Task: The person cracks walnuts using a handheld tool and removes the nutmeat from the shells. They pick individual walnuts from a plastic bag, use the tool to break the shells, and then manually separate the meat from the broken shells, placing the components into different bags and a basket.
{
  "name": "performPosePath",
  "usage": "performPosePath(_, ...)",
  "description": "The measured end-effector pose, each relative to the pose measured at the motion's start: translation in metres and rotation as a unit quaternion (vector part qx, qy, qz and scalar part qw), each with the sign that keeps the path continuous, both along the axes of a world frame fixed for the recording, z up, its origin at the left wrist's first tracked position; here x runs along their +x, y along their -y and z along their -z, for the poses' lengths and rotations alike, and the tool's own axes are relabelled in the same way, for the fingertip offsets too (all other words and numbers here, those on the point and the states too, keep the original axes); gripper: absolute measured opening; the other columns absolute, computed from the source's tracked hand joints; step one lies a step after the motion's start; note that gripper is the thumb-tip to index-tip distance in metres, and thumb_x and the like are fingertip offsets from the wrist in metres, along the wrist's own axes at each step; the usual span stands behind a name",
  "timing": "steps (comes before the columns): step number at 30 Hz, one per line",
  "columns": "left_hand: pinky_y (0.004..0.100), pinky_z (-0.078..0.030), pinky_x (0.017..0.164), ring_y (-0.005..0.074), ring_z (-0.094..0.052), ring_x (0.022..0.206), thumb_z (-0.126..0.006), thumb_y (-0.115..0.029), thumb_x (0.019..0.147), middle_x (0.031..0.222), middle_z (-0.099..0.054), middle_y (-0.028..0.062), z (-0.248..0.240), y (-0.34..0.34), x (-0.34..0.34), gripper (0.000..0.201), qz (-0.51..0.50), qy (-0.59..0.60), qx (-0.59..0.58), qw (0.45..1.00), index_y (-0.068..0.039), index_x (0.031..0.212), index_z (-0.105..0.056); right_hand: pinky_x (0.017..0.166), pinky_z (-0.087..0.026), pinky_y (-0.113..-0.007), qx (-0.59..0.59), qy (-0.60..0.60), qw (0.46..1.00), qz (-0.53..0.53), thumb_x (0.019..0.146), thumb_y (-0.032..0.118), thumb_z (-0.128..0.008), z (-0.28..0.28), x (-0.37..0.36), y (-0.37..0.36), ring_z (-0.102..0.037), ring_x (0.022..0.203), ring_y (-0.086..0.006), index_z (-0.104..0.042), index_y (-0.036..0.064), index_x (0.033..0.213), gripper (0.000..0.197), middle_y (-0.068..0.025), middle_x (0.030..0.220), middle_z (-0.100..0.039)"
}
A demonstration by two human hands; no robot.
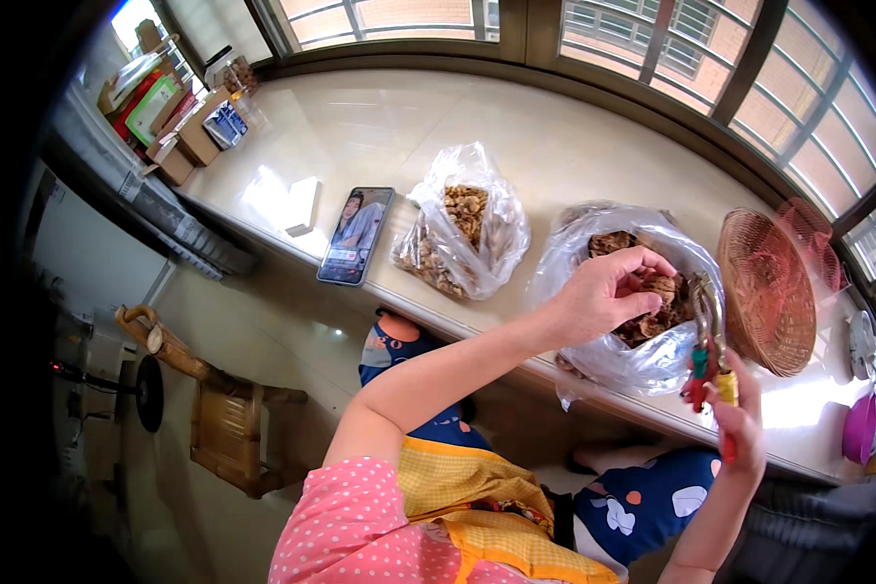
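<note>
My left hand [599, 300] is closed on a walnut [663, 286], pinched by the fingertips above the mouth of a clear plastic bag [652, 372]. Brown walnut shells [642, 331] lie inside that bag. On the right, my right hand [742, 419] grips a pair of pliers [707, 326] by handles wrapped in red, green and yellow. The jaws point up and away, just beside the walnut; whether they part widely is hard to make out. To the left stands a second clear bag [505, 229] holding paler walnut pieces [465, 209].
A wicker basket [793, 321] with red mesh netting [806, 238] leans by the windows at right. Left of the bags lie a phone [356, 237] and a white box [303, 206]. Cardboard boxes [197, 136] crowd the far left. A bamboo chair [226, 433] stands on the floor.
</note>
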State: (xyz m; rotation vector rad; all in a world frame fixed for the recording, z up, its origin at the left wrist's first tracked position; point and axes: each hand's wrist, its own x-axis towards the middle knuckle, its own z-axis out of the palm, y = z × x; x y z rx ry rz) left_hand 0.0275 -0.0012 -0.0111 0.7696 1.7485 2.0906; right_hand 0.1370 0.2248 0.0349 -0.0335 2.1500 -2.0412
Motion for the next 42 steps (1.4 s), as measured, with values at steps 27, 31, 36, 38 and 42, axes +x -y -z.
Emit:
performPosePath(27, 0.0262, -0.053, 0.081, 0.0126, -0.063, 0.088, -0.074, 0.004, 0.077, 0.097, -0.064, 0.0082, 0.006, -0.011, 0.014, 0.033, -0.122, 0.008, 0.010, 0.992, 0.002, 0.105, -0.055, 0.083, -0.043, -0.027, -0.047, 0.124, 0.986, -0.098, 0.080, 0.025, -0.057, 0.027, -0.006, 0.032, -0.052, 0.089, -0.0153, -0.026, -0.0024, 0.145, 0.077, -0.0102, 0.104, -0.055)
performPosePath(31, 0.0270, -0.055, 0.080, 0.0143, -0.065, 0.087, -0.073, 0.004, 0.078, 0.098, -0.066, 0.0112, 0.005, -0.012, 0.012, 0.030, -0.110, 0.025, 0.008, 0.994, 0.004, 0.103, -0.057, 0.081, -0.045, -0.029, -0.018, 0.087, 0.991, -0.095, 0.076, 0.020, -0.054, 0.026, -0.010, 0.031, -0.053, 0.085, -0.0173, -0.031, -0.0016, 0.143, 0.073, -0.0110, 0.100, -0.056)
performPosePath(36, 0.0265, -0.056, 0.077, 0.0144, -0.066, 0.084, -0.073, 0.005, 0.078, 0.094, -0.068, 0.0114, 0.003, -0.014, 0.007, 0.027, -0.122, 0.005, -0.016, 0.992, 0.004, 0.101, -0.058, 0.073, -0.044, -0.030, 0.050, 0.115, 0.985, -0.115, 0.071, 0.017, -0.051, 0.016, -0.020, 0.026, -0.051, 0.080, -0.0172, -0.038, -0.0029, 0.137, 0.070, -0.0099, 0.091, -0.057)
performPosePath(38, 0.0261, -0.056, 0.077, 0.0142, -0.066, 0.084, -0.072, 0.005, 0.078, 0.093, -0.068, 0.0112, 0.004, -0.013, 0.005, 0.026, -0.129, 0.009, -0.014, 0.992, 0.005, 0.100, -0.059, 0.071, -0.043, -0.029, 0.059, 0.137, 0.983, -0.111, 0.071, 0.019, -0.053, 0.008, -0.023, 0.029, -0.050, 0.080, -0.0159, -0.045, -0.0043, 0.128, 0.062, -0.0087, 0.088, -0.056)
performPosePath(42, 0.0246, -0.055, 0.076, 0.0129, -0.066, 0.083, -0.072, 0.004, 0.079, 0.093, -0.068, 0.0106, 0.002, -0.013, 0.004, 0.024, -0.143, 0.001, -0.020, 0.989, 0.005, 0.100, -0.059, 0.065, -0.042, -0.027, 0.023, 0.136, 0.986, -0.094, 0.073, 0.022, -0.056, 0.004, -0.025, 0.033, -0.050, 0.075, -0.0140, -0.051, -0.0042, 0.112, 0.047, -0.0075, 0.083, -0.055)
